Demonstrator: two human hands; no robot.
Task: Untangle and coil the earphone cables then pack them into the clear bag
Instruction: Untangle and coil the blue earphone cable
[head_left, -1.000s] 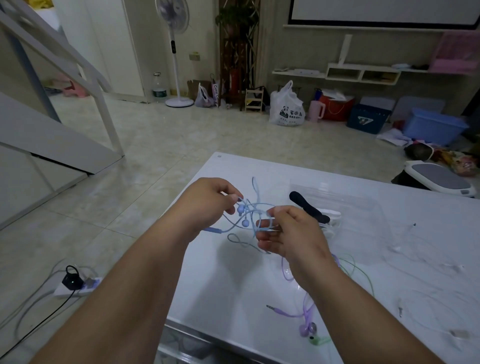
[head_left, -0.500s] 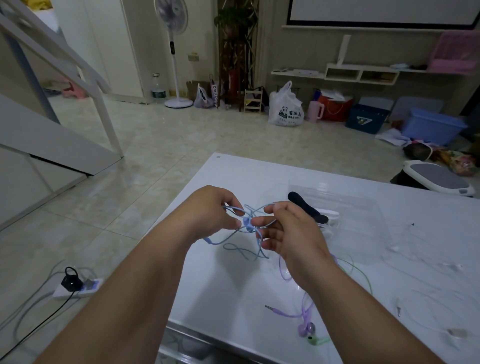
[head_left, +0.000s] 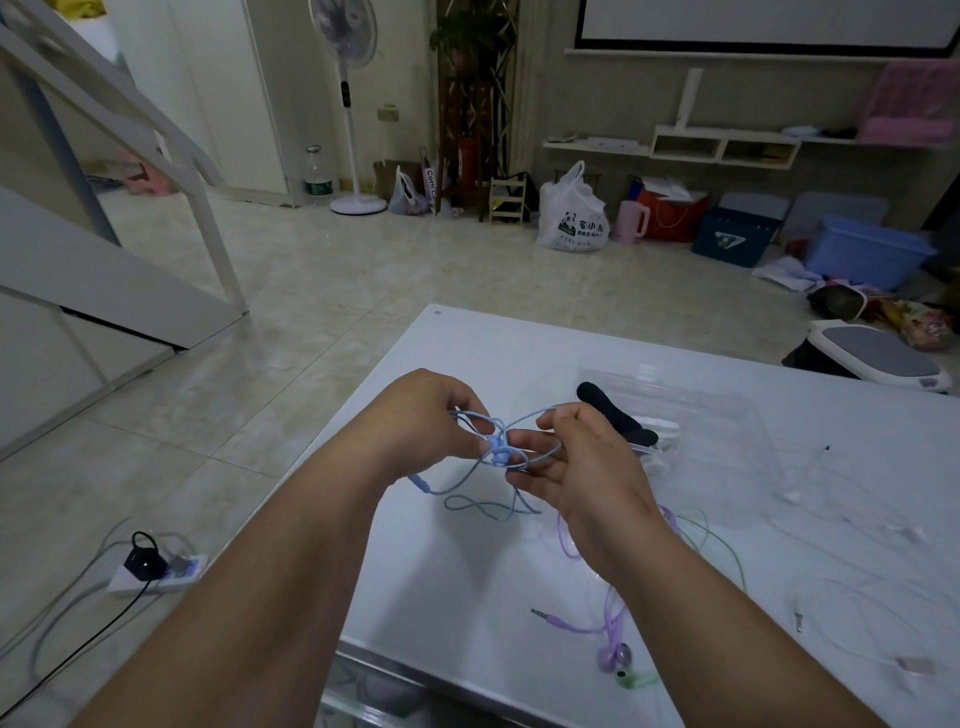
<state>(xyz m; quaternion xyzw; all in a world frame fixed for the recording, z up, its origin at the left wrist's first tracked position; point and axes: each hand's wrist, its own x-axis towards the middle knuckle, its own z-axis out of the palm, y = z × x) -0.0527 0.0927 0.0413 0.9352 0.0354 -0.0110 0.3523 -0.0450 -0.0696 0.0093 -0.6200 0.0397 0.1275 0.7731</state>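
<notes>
While both hands work just above the white desk (head_left: 457, 582), the left hand (head_left: 422, 422) pinches a strand of the blue earphone cable (head_left: 422, 484) between thumb and fingertips. The right hand (head_left: 584, 470) curls its fingers round another strand of the same cable, so each grip is closed on the tangle. The blue earbuds (head_left: 497, 451) sit bunched between the two hands, and loose loops of cable trail onto the desk below them. Behind the right hand the clear bag (head_left: 727, 415) lies flat on the desk, holding a black object (head_left: 608, 410) and what looks like something white. Purple earphones (head_left: 609, 656) and a green earbud (head_left: 629, 678) lie near the desk's front edge, with pale white cables (head_left: 798, 619) spread to the right.
</notes>
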